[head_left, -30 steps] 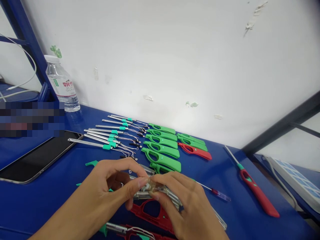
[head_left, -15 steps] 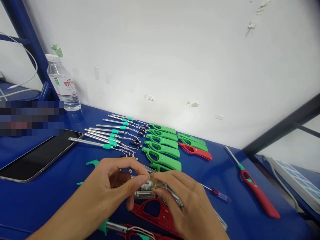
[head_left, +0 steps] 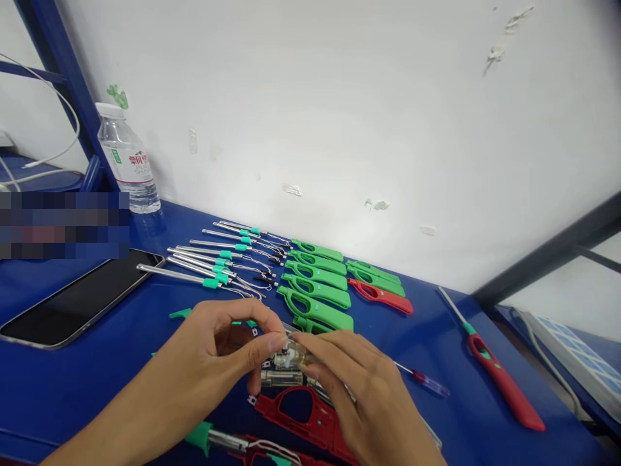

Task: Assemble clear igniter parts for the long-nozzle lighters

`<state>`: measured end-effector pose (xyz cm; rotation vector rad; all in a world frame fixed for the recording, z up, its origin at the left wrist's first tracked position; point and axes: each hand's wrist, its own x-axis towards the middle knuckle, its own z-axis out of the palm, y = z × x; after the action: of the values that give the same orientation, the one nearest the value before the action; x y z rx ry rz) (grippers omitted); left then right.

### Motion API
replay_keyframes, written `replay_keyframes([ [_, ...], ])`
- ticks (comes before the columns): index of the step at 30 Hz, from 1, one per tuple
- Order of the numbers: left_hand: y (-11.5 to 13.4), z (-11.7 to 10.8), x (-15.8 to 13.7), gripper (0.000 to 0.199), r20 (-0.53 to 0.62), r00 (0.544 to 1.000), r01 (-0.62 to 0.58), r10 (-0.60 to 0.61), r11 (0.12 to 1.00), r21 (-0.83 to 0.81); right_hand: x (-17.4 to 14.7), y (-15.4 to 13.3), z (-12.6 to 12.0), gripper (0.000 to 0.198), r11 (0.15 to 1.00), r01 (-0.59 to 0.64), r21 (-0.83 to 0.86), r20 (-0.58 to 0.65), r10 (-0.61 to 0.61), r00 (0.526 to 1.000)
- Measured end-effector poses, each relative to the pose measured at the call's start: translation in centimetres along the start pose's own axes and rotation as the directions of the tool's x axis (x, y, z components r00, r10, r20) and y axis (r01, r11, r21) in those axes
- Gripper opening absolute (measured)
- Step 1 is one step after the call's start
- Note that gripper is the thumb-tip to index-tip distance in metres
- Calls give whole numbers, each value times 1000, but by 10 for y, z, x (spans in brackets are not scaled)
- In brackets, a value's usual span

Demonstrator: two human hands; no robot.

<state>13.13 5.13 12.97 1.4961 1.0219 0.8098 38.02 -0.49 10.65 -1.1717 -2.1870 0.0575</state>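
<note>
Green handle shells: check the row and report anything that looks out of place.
One red handle shell lies at the right end of the row of green handle shells, the only red piece there. A small screwdriver lies loose on the blue table, beside the right hand. Nothing looks spilled or broken.

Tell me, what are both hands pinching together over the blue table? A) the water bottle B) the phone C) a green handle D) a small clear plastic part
D: the left hand and right hand meet on a small clear plastic part.
</note>
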Motion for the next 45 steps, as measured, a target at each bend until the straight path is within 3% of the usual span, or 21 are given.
replay_keyframes([
  [4, -9, 0, 0, 31, 68, 998, 3, -1, 1000, -28, 4, -1, 0, 43, 1000, 21, -18, -9, -21, 1000],
  [10, -21, 0, -4, 30, 74, 997, -3, 5, 1000, -23, 4, 1, 1, 45, 999, 31, -23, 2, -31, 1000],
  [15, -20, 4, -8, 43, 97, 994, 37, -43, 997, 61, 2, 4, -2, 38, 998, 49, -26, 35, -48, 998],
  [17, -21, 6, -10, 45, 105, 994, -8, -1, 996, 87, 0, 5, -3, 37, 999, 41, -29, 63, -40, 997],
  [22, -33, 0, -16, 40, -23, 980, -179, 196, 933, 311, -4, 6, -1, 40, 999, 51, -16, 90, -49, 995],
  [27, -52, -10, -18, 19, 11, 936, -314, 351, 825, 470, -6, 5, -5, 51, 999, 33, 3, 167, -33, 985],
  [30, -55, -7, -18, 19, -3, 901, -373, 434, 776, 509, -6, 5, -8, 57, 999, 45, 9, 161, -46, 986],
  [36, -42, 9, -14, 39, 37, 837, -469, 546, 680, 564, -5, 5, -11, 63, 997, 69, 23, 136, -72, 988],
  [40, -51, 11, -13, 12, -42, 785, -500, 618, 672, 546, -5, 4, -11, 59, 999, 38, 33, 161, -43, 986],
  [42, -57, 12, -15, 14, -83, 767, -510, 636, 684, 521, -5, 4, -10, 62, 999, 47, 21, 173, -50, 984],
  [45, -58, 16, -19, 15, -97, 780, -489, 619, 698, 522, -7, 6, -10, 65, 998, 56, 10, 179, -57, 982],
])
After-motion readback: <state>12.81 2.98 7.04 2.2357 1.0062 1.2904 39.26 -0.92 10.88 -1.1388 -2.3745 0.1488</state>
